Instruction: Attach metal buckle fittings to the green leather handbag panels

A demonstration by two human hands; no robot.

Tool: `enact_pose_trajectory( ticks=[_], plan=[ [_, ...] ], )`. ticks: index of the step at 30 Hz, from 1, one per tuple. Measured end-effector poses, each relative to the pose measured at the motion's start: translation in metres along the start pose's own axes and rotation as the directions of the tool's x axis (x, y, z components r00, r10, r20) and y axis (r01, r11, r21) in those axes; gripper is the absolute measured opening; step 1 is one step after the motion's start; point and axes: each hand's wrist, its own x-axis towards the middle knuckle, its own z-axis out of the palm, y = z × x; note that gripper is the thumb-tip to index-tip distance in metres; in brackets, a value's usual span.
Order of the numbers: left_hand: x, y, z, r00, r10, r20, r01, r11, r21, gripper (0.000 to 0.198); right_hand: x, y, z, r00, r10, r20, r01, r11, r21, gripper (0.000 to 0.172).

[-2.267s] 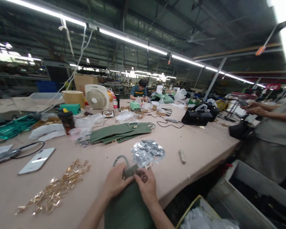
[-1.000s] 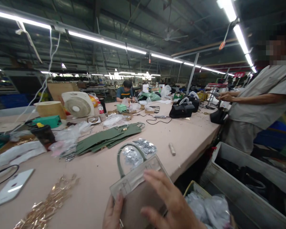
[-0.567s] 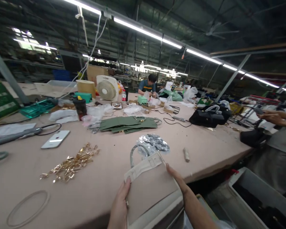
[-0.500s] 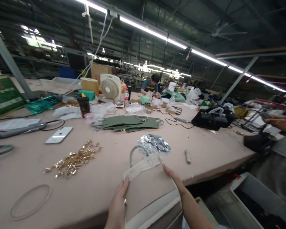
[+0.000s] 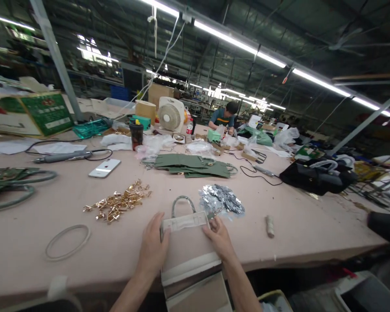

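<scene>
A beige-lined bag panel (image 5: pixel 186 249) with a green loop handle at its far end lies partly over the table's front edge. My left hand (image 5: pixel 154 242) is closed on its left side, thumb on top. On the right, my right hand (image 5: pixel 219 238) grips the opposite edge near the handle end. Just beyond, a heap of small silver metal plates (image 5: pixel 219 199) sits on the table. Further left is a scattered pile of gold metal fittings (image 5: pixel 120 203).
A pale ring (image 5: pixel 68 242) lies at left, with a phone (image 5: pixel 104 168) behind it. Stacked green panels (image 5: pixel 195 165) are mid-table. To the right are a small roll (image 5: pixel 269 226) and a black handbag (image 5: pixel 315 175). A fan (image 5: pixel 171 114) and a seated co-worker (image 5: pixel 223 117) are farther back.
My view has turned left. The bag panel has straightened and lowered onto the table edge, with both hands still on it. The co-worker's hands at far right have left view.
</scene>
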Motion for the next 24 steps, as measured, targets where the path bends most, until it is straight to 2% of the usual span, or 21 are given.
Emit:
enact_pose_trajectory(
  ticks=[2, 4, 6, 8, 9, 11, 13, 15, 17, 19, 24],
  plan=[
    [-0.002, -0.003, 0.002, 0.963, 0.27, 0.003, -0.266, 0.946, 0.186, 0.043, 0.0, 0.015, -0.003, 0.999, -0.006, -0.044, 0.003, 0.998, -0.061, 0.077],
    [-0.005, -0.003, 0.005, 0.889, 0.445, 0.104, -0.455, 0.843, 0.285, 0.048, -0.001, 0.027, -0.008, 0.994, -0.024, -0.107, 0.01, 0.991, -0.131, 0.089],
    [-0.008, -0.003, 0.008, 0.842, 0.511, 0.174, -0.539, 0.778, 0.322, 0.05, -0.003, 0.031, -0.013, 0.981, -0.099, -0.164, 0.052, 0.962, -0.268, 0.095],
    [-0.011, -0.003, 0.011, 0.828, 0.521, 0.208, -0.56, 0.753, 0.345, 0.051, -0.006, 0.026, -0.015, 0.944, -0.28, -0.176, 0.161, 0.854, -0.494, 0.091],
    [-0.012, -0.003, 0.012, 0.827, 0.517, 0.221, -0.562, 0.748, 0.353, 0.05, -0.008, 0.02, -0.014, 0.908, -0.392, -0.145, 0.228, 0.756, -0.613, 0.085],
    [-0.012, -0.004, 0.014, 0.824, 0.511, 0.246, -0.567, 0.74, 0.361, 0.049, -0.011, 0.007, -0.008, 0.833, -0.553, 0.021, 0.361, 0.515, -0.778, 0.065],
    [-0.012, -0.005, 0.015, 0.818, 0.509, 0.268, -0.575, 0.733, 0.364, 0.049, -0.014, -0.004, 0.003, 0.789, -0.562, 0.248, 0.486, 0.326, -0.81, 0.051],
    [-0.011, -0.006, 0.015, 0.815, 0.503, 0.288, -0.579, 0.724, 0.375, 0.049, -0.014, -0.009, 0.015, 0.757, -0.495, 0.427, 0.59, 0.236, -0.772, 0.049],
    [-0.011, -0.006, 0.016, 0.812, 0.501, 0.298, -0.583, 0.712, 0.391, 0.05, -0.012, -0.008, 0.025, 0.733, -0.458, 0.503, 0.639, 0.212, -0.739, 0.046],
    [-0.012, -0.004, 0.017, 0.811, 0.499, 0.305, -0.584, 0.702, 0.407, 0.051, -0.01, -0.004, 0.03, 0.727, -0.459, 0.51, 0.65, 0.224, -0.726, 0.041],
    [-0.014, 0.008, 0.022, 0.818, 0.485, 0.308, -0.575, 0.704, 0.418, 0.048, -0.007, 0.002, 0.022, 0.727, -0.451, 0.518, 0.669, 0.292, -0.684, 0.04]
  ],
)
